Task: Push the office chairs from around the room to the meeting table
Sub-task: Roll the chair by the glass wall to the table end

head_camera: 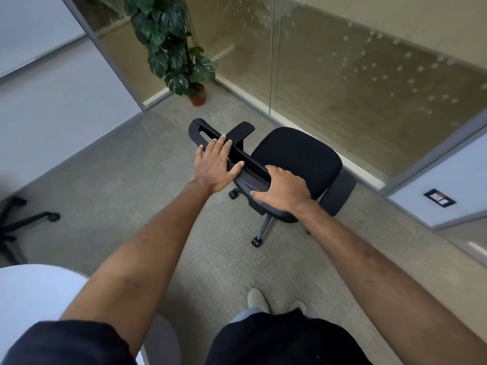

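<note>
Head view: I look down over both bare forearms at a black swivel office chair with fabric seat and castors (pixel 295 156), standing on the beige carpet floor (pixel 131 185) close beside the glass partition wall (pixel 342 75).
Chair position: straight ahead of me, with its seat on the far side of the backrest.
Backrest axis: the black curved top rail of the backrest (pixel 210 135) runs diagonally from far-left to near-right.
Left hand (pixel 214 164): laid flat on the rail, fingers spread and extended, pressing rather than gripping.
Right hand (pixel 282 188): curled over the near-right end of the rail, fingers wrapped around it; this hand is nearer to my body.
Hands together: both touch the rail, set apart along it.
Surroundings: a green potted plant in a terracotta pot (pixel 174 48) stands in the corner beyond; the black star base of a second chair (pixel 21 225) shows at the left edge; a white rounded counter edge (pixel 34 291) sits at lower left.
Judgement: I would have to swing the chair round to the left and roll it back, since that counter lies behind and left of the chair.
</note>
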